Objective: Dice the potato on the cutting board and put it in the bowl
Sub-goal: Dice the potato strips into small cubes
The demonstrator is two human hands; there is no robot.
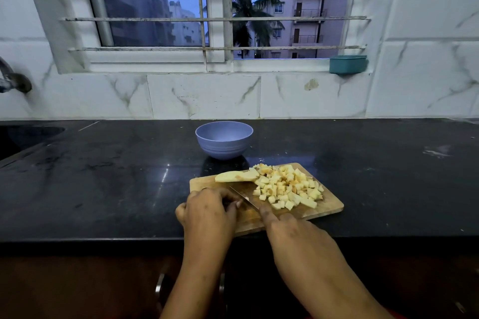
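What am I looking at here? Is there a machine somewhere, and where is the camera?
There is no machine. These are a person's two bare hands, filmed by one wide-angle camera worn on the head, looking forward and down. On the dark counter lies a wooden cutting board with a heap of diced potato and one larger uncut piece. The right hand holds a knife, its blade over the board. The left hand curls beside the blade; I cannot tell whether it grips anything. Behind the board stands a lilac bowl, with nothing showing inside.
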